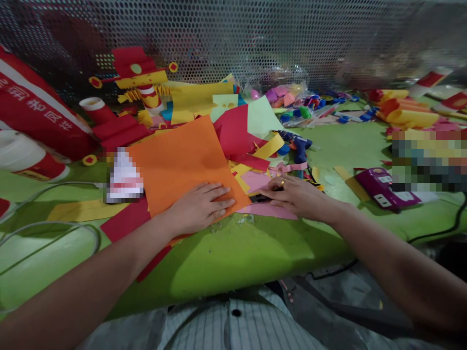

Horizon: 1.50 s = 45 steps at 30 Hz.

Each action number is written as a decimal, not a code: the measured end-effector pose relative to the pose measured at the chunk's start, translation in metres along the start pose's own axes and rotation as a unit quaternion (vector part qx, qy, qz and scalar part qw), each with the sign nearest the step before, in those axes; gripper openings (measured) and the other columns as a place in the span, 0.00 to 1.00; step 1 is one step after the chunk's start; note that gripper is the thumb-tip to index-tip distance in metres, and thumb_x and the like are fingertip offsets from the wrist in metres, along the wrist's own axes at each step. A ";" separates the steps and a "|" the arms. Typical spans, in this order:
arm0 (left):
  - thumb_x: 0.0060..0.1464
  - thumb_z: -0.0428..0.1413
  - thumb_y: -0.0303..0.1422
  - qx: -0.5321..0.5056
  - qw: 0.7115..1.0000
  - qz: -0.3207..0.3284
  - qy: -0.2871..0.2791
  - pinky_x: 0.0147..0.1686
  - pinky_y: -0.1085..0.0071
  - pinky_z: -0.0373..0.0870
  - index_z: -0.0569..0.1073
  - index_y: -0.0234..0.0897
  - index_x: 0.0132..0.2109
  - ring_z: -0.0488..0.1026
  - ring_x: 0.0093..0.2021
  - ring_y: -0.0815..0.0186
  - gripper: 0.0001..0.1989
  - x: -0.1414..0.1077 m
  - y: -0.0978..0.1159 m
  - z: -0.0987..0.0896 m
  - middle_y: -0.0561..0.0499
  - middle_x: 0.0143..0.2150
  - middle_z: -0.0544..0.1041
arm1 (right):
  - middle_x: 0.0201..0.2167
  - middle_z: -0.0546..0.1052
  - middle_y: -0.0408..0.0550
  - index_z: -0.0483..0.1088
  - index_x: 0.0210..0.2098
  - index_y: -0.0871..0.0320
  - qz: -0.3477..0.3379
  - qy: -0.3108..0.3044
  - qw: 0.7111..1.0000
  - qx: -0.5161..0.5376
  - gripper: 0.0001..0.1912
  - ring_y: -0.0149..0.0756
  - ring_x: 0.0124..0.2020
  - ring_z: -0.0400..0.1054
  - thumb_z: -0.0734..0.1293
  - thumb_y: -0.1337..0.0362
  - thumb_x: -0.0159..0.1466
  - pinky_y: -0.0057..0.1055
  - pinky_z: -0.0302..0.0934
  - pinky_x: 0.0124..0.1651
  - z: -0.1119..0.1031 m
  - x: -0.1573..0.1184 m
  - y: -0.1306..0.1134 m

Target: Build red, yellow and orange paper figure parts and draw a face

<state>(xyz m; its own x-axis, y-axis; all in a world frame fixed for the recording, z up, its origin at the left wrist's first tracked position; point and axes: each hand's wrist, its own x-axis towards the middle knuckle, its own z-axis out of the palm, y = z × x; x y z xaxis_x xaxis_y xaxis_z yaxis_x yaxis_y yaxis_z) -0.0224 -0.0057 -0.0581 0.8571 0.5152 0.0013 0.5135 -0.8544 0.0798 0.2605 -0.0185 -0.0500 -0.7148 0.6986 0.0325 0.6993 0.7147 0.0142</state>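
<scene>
Your left hand (199,206) lies flat on the orange paper sheet (182,165), palm down and fingers slightly apart, near the corner closest to your right hand (297,194). That right hand is bent over a slim dark object (261,198) just beside the sheet's corner; the fingers hide much of it, so whether they are clamped on it you cannot tell from here. Under both hands runs a glossy green table cover (233,257), its front edge rounding down toward your striped shirt (237,323), with small clear scraps (245,219) between your hands on the near side. Pink paper (255,181) lies around the right fingertips, and a blue glue gun (301,146) sits just beyond that hand. To its right is a purple power strip (386,187). Left of your left hand, past the sheet, a pale cable (89,226) loops over the cover near a tipped paper cup (31,155). Beyond both hands, a perforated metal panel (233,43) closes the table's far side, a paper figure with a red hat (134,65) before it. Below your right forearm shows a grey floor (346,296)
</scene>
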 end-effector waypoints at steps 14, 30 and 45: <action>0.62 0.37 0.40 -0.013 1.000 -0.014 -0.015 0.58 0.60 0.51 0.66 0.45 0.57 0.58 0.61 0.61 0.22 0.001 0.001 -0.002 0.50 0.62 0.63 | 0.39 0.74 0.52 0.69 0.51 0.55 -0.017 0.018 1.000 -0.006 0.17 0.41 0.42 0.66 0.60 0.65 0.63 0.42 0.61 0.47 0.001 0.000 -0.002; 0.62 0.36 0.40 -0.006 1.000 -0.003 -0.002 0.58 0.61 0.52 0.67 0.44 0.56 0.59 0.60 0.60 0.22 0.001 0.001 0.000 0.51 0.60 0.65 | 0.37 0.74 0.52 0.68 0.52 0.54 -0.029 0.035 0.999 -0.013 0.18 0.40 0.39 0.66 0.60 0.64 0.63 0.39 0.61 0.41 0.002 0.006 -0.009; 0.63 0.37 0.39 -0.010 1.000 0.000 -0.003 0.58 0.58 0.53 0.68 0.42 0.56 0.59 0.60 0.58 0.22 0.002 0.011 0.001 0.47 0.61 0.65 | 0.36 0.74 0.52 0.70 0.48 0.56 -0.014 0.036 0.998 -0.040 0.16 0.38 0.38 0.67 0.59 0.65 0.63 0.39 0.62 0.44 -0.004 -0.005 -0.016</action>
<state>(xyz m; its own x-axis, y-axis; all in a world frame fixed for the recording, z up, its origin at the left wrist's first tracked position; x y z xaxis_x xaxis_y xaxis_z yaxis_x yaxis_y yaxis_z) -0.0151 -0.0136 -0.0578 0.8576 0.5142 -0.0054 0.5122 -0.8532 0.0990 0.2530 -0.0339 -0.0467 -0.7332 0.6723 0.1024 0.6800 0.7269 0.0963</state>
